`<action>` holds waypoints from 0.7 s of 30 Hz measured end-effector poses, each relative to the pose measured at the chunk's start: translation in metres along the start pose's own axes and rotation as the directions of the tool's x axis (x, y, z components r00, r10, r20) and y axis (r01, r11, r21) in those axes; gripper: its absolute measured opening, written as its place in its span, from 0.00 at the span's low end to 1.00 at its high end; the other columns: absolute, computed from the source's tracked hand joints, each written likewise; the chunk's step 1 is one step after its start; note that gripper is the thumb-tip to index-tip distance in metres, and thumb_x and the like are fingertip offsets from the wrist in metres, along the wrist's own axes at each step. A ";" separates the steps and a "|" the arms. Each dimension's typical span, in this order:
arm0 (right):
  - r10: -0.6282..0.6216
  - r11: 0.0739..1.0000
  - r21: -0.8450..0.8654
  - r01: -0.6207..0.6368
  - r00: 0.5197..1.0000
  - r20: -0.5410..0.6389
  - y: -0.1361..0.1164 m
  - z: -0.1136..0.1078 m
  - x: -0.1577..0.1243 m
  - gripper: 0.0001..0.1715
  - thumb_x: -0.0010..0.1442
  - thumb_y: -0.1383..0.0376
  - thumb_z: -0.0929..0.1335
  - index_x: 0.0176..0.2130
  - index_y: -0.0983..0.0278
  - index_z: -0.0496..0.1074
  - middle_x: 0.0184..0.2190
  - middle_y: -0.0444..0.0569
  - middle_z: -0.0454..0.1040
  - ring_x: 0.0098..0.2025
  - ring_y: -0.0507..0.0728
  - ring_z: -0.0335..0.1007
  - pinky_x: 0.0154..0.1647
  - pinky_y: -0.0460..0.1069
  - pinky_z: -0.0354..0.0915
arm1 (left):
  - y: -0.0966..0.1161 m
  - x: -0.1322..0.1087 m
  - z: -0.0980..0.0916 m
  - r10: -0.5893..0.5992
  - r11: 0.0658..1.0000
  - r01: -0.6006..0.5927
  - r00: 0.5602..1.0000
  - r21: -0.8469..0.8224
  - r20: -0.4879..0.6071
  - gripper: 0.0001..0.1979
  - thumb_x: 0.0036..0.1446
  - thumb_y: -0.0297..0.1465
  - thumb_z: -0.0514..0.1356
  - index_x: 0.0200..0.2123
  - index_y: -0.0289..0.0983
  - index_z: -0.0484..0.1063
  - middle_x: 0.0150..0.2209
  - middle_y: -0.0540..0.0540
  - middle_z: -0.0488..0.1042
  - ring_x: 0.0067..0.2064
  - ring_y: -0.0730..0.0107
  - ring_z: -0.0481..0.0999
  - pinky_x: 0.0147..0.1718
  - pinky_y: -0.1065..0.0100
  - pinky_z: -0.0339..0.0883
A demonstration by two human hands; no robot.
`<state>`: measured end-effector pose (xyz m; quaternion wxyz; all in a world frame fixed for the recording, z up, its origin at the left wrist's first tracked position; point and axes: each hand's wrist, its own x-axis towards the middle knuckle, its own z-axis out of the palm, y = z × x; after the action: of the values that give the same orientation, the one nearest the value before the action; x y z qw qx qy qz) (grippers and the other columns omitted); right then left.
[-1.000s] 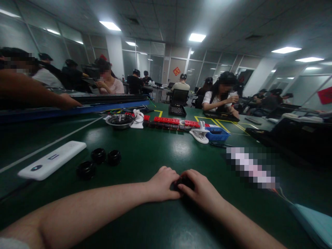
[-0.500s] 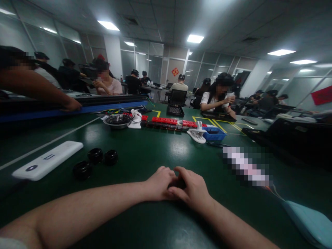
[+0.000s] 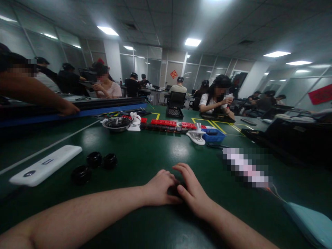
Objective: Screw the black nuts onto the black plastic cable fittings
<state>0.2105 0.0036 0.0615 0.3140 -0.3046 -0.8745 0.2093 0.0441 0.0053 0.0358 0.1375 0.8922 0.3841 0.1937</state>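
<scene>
Near the front middle of the green table (image 3: 145, 152), my left hand (image 3: 162, 188) is wrapped round a small dark object (image 3: 175, 187) that is mostly hidden between the hands. My right hand (image 3: 193, 190) meets it from the right, thumb and fingers curved over the same object. To the left, three black ring-like parts (image 3: 94, 159) lie on the table. Beside them rests a long white device (image 3: 46, 164) with a dark round mark.
Farther back are a metal bowl (image 3: 116, 128), white clamps (image 3: 196, 135), a row of red blocks (image 3: 164, 122) and a blue bin (image 3: 214, 135). A light-blue case (image 3: 308, 221) lies front right. A person's arm (image 3: 33, 86) reaches in at left.
My right hand's thumb and fingers have shifted on the dark object, its fingers now a little more raised. The view has tilted slightly.
</scene>
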 end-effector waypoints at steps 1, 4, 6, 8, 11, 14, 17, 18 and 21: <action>0.023 0.999 -0.034 -0.022 0.999 0.026 -0.002 -0.005 0.000 0.26 0.58 0.56 0.60 0.52 0.66 0.58 0.52 0.56 0.58 0.54 0.61 0.55 0.53 0.55 0.56 | -0.001 0.000 0.001 -0.006 1.000 0.006 1.000 0.003 -0.005 0.15 0.50 0.43 0.59 0.35 0.38 0.70 0.34 0.49 0.72 0.39 0.64 0.70 0.40 0.64 0.57; 0.214 0.961 -0.199 -0.190 0.971 0.105 -0.010 -0.017 0.001 0.27 0.52 0.59 0.67 0.49 0.66 0.60 0.48 0.56 0.63 0.48 0.62 0.61 0.47 0.55 0.61 | -0.004 0.000 0.002 -0.019 1.000 0.020 1.000 0.012 -0.007 0.15 0.50 0.44 0.59 0.32 0.37 0.70 0.31 0.50 0.71 0.36 0.65 0.69 0.38 0.66 0.58; 0.326 0.924 -0.261 -0.279 0.933 0.155 -0.015 -0.021 0.003 0.17 0.52 0.62 0.67 0.43 0.65 0.64 0.39 0.52 0.68 0.40 0.60 0.66 0.40 0.54 0.64 | -0.004 0.000 0.002 -0.029 1.000 0.029 1.000 0.008 -0.002 0.14 0.49 0.42 0.59 0.29 0.37 0.69 0.29 0.51 0.70 0.34 0.67 0.69 0.37 0.67 0.59; 0.351 0.917 -0.268 -0.294 0.915 0.198 -0.018 -0.022 0.005 0.08 0.54 0.65 0.65 0.37 0.64 0.67 0.33 0.50 0.70 0.34 0.58 0.67 0.34 0.52 0.65 | -0.003 0.000 0.001 -0.045 0.999 0.045 0.999 -0.007 -0.015 0.13 0.47 0.41 0.62 0.28 0.37 0.69 0.29 0.51 0.70 0.34 0.67 0.69 0.37 0.67 0.59; 0.265 0.955 -0.201 -0.217 0.931 0.252 -0.019 -0.024 0.008 0.07 0.55 0.67 0.65 0.37 0.63 0.69 0.33 0.49 0.69 0.34 0.57 0.67 0.34 0.50 0.66 | -0.002 -0.001 -0.001 -0.057 0.994 0.054 0.998 -0.091 -0.038 0.13 0.44 0.39 0.64 0.31 0.38 0.70 0.35 0.50 0.70 0.38 0.65 0.68 0.39 0.68 0.59; 0.146 0.987 -0.104 -0.123 0.956 0.255 -0.017 -0.029 0.007 0.14 0.55 0.69 0.64 0.43 0.61 0.67 0.40 0.50 0.68 0.40 0.57 0.67 0.40 0.50 0.66 | -0.003 -0.001 -0.002 -0.082 0.965 0.080 0.997 -0.249 0.002 0.12 0.48 0.34 0.61 0.37 0.39 0.69 0.35 0.50 0.71 0.37 0.67 0.70 0.37 0.71 0.61; 0.066 0.998 -0.018 -0.063 0.976 0.206 -0.012 -0.032 0.005 0.19 0.56 0.71 0.63 0.48 0.58 0.63 0.44 0.49 0.67 0.45 0.56 0.65 0.46 0.50 0.65 | -0.005 -0.001 -0.003 -0.150 0.916 0.141 0.989 -0.375 0.006 0.14 0.48 0.31 0.60 0.40 0.40 0.67 0.35 0.52 0.71 0.36 0.69 0.70 0.33 0.72 0.61; 0.049 0.999 0.008 -0.052 0.981 0.188 -0.010 -0.032 0.005 0.21 0.56 0.71 0.63 0.49 0.57 0.61 0.45 0.49 0.66 0.46 0.56 0.64 0.47 0.50 0.64 | -0.005 0.000 -0.004 -0.183 0.904 0.166 0.983 -0.394 -0.006 0.15 0.46 0.30 0.61 0.41 0.40 0.66 0.35 0.52 0.71 0.36 0.69 0.70 0.33 0.72 0.61; 0.036 0.996 0.079 -0.048 0.989 0.143 0.000 -0.026 0.003 0.22 0.56 0.71 0.63 0.50 0.56 0.59 0.46 0.48 0.67 0.48 0.55 0.64 0.49 0.50 0.63 | -0.006 0.002 -0.005 -0.266 0.916 0.237 0.963 -0.325 -0.047 0.17 0.43 0.32 0.63 0.39 0.39 0.66 0.33 0.52 0.70 0.35 0.67 0.68 0.33 0.69 0.60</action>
<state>0.2261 0.0101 0.0819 0.2591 -0.2943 -0.8786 0.2727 0.0389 0.0115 0.0381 0.2850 0.7920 0.4655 0.2735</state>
